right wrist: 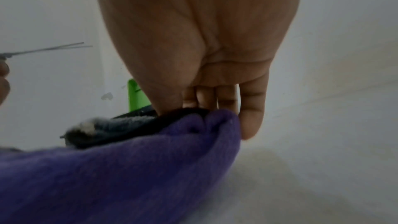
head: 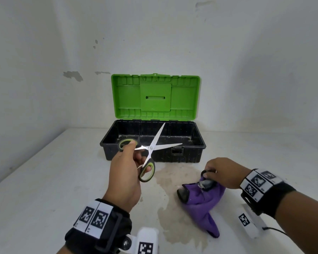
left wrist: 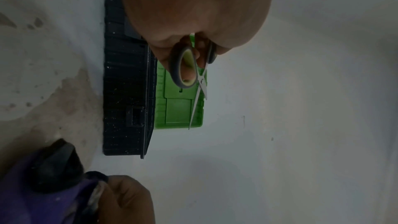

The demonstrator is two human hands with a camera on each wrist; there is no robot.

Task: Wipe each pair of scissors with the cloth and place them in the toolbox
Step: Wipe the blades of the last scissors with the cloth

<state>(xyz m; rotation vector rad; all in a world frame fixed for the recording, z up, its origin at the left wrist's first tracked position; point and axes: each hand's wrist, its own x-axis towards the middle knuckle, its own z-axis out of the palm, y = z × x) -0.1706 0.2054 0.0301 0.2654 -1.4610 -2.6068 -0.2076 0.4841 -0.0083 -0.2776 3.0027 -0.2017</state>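
Note:
My left hand (head: 138,154) holds a pair of scissors (head: 151,147) with green-and-black handles, thumb in one loop and fingers in the other. The steel blades are spread wide, raised over the front wall of the black toolbox (head: 198,143), whose green lid (head: 154,98) stands open. The left wrist view shows the scissors (left wrist: 200,81) with fingers through a loop. My right hand (head: 211,173) pinches the top edge of a crumpled purple cloth (head: 200,197) that lies on the table. The cloth (right wrist: 129,168) has dark grey fuzzy parts; what they cover is hidden. The toolbox floor looks bare.
The toolbox stands at the back of a white table (head: 44,180), close to a white wall. A brownish stain (head: 174,180) spreads on the table between the toolbox and the cloth. A thin cable (head: 275,229) runs from my right wrist mount.

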